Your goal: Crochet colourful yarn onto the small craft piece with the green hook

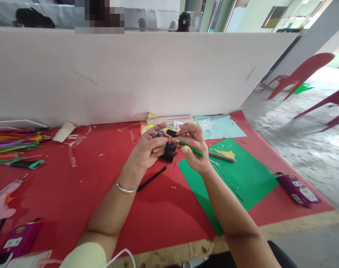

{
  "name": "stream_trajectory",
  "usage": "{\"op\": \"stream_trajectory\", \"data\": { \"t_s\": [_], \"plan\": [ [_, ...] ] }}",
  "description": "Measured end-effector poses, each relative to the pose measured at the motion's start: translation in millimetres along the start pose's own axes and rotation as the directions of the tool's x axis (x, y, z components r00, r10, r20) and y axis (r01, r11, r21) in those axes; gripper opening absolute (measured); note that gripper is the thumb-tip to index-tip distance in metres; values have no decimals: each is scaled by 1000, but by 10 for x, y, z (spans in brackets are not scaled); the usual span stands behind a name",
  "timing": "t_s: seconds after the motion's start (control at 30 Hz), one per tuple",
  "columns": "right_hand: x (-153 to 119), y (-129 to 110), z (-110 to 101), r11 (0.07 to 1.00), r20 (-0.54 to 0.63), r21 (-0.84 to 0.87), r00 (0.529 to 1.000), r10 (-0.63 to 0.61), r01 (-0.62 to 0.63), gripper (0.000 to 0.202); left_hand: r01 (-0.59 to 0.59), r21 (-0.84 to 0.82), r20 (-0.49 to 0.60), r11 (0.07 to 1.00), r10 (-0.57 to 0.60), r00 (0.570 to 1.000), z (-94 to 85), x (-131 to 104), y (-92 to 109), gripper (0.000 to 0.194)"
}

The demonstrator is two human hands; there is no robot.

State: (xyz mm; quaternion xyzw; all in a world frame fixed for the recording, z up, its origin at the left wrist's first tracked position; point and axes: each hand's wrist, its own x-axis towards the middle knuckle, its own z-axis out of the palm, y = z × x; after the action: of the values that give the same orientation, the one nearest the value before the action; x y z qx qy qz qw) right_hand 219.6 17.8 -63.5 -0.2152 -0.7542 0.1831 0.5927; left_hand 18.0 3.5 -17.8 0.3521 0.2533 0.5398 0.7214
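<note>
Near the middle of the red table, my left hand (151,149) pinches a small piece of dark and orange yarn work (171,142), with a dark strand looping over its fingers. My right hand (194,149) is closed around a crochet hook with a green handle (190,147). The hook's thin metal end points left and meets the yarn work between both hands; its other metal end sticks out at lower right. Behind and under the yarn lies a black object (167,154), partly hidden by the fingers.
Colourful pipe cleaners (15,143), a pink glue gun (3,197) and a purple box (21,238) lie left. A green sheet (236,178), a grey rod (222,156) and a purple pouch (299,190) are right. A white partition (116,74) stands behind; red chairs (306,74) stand beyond.
</note>
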Motion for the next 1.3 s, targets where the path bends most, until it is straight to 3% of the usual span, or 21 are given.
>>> {"op": "stream_trajectory", "data": {
  "t_s": [0.23,0.53,0.8,1.1,1.3],
  "plan": [
    [18,6,-47,993,16,-100,998,-67,68,38,91,-67,-29,994,-93,995,-10,7,12,45],
    [44,88,-226,948,164,-228,969,-186,221,48,73,-26,-113,997,-75,991,4,29,54,45],
    [100,45,-274,942,224,-236,956,-187,239,47,81,31,-141,996,-76,987,-57,61,77,46],
    [129,-29,-274,997,198,73,980,-10,-5,25,117,107,-68,987,-110,992,-120,80,95,50],
    [34,83,9,873,117,377,951,285,-308,45,-14,184,-19,983,18,1000,-64,79,-65,55]
  ]
}}
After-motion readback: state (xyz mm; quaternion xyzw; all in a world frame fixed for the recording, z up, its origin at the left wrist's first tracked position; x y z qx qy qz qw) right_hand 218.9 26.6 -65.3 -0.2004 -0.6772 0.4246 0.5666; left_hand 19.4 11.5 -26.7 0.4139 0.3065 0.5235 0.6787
